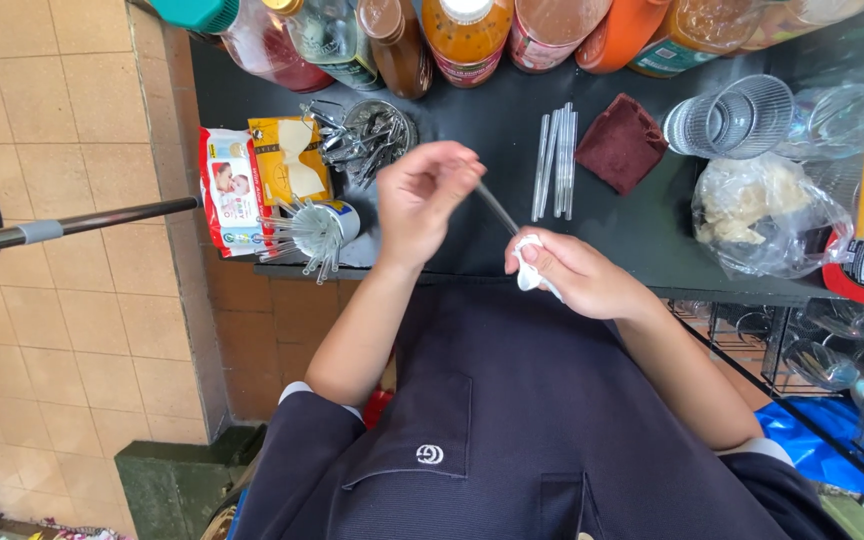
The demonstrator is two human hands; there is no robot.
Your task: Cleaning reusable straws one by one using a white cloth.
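Observation:
My left hand (424, 200) pinches the upper end of a thin clear straw (498, 208) above the dark counter (472, 130). My right hand (577, 272) grips a small white cloth (529, 265) wrapped around the straw's lower end. Both hands hover just over the counter's front edge, in front of my dark shirt. Several more clear straws (556, 165) lie side by side on the counter beyond my hands.
A cup of straws (318, 232) and a metal cup of utensils (370, 135) stand at left beside wipe packets (228, 190). Bottles (467, 35) line the back. A maroon cloth (620, 142), ribbed glasses (732, 118) and a plastic bag (764, 212) lie at right.

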